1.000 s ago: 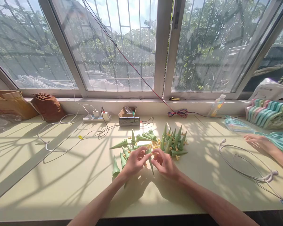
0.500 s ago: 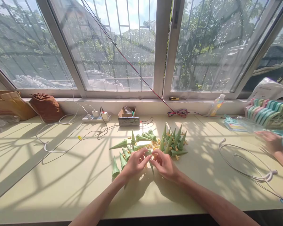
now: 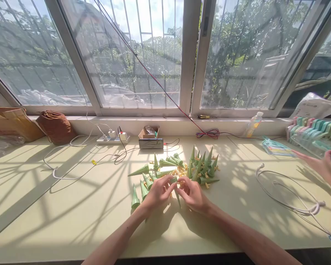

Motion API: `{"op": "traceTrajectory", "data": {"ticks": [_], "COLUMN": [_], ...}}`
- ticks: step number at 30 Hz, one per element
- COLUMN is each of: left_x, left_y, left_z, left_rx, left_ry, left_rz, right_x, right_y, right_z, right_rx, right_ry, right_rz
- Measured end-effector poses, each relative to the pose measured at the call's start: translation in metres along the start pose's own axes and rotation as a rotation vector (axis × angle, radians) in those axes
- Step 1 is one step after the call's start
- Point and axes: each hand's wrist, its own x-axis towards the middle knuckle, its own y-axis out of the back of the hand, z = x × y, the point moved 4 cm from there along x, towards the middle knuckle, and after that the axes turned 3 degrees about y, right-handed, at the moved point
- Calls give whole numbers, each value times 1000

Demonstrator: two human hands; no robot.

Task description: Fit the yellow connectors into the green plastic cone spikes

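Between my two hands is a green plastic cone (image 3: 177, 197), its point down toward me and its wide end up. My left hand (image 3: 160, 192) pinches the wide end from the left. On the other side, the fingers of my right hand (image 3: 193, 194) close on the same end; whether they grip a small yellow part is hidden. Several loose green cones (image 3: 143, 188) lie to the left and behind. Small yellow pieces (image 3: 181, 170) are heaped just beyond my fingers. To the right, a cluster of green cones (image 3: 199, 167) with yellow pieces at their ends stands or leans together.
Another person's hand (image 3: 324, 168) reaches in at the right by teal and pink hangers (image 3: 311, 130). A coiled white cable (image 3: 289, 191) lies on the right. At the back are a phone (image 3: 150, 144), a small box, a power strip (image 3: 113, 138), a brown bag (image 3: 55, 127) and a bottle (image 3: 254, 125).
My hands and the cone between them stay nearly still. The other person's hand at the right has turned and opened, and a clear plastic bag there has shifted toward the hangers.
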Motion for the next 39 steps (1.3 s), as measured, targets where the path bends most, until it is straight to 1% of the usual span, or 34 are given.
{"op": "traceTrajectory", "data": {"ticks": [8, 17, 20, 29, 39], "left_x": [1, 1, 2, -1, -3], "left_y": [0, 1, 1, 3, 2], "left_z": [-1, -1, -1, 6, 4], "left_rx": [28, 22, 42, 163, 154], "left_ry": [-30, -41, -65, -152, -149], "left_rz": [9, 14, 25, 73, 28], "right_x": [0, 2, 1, 1, 2], "right_y": [-1, 1, 1, 2, 3], "right_z": [2, -5, -4, -8, -11], "right_rx": [14, 28, 38, 53, 46], "right_ry": [-11, -8, -11, -20, -1], "right_rz": [3, 2, -21, -31, -35]}}
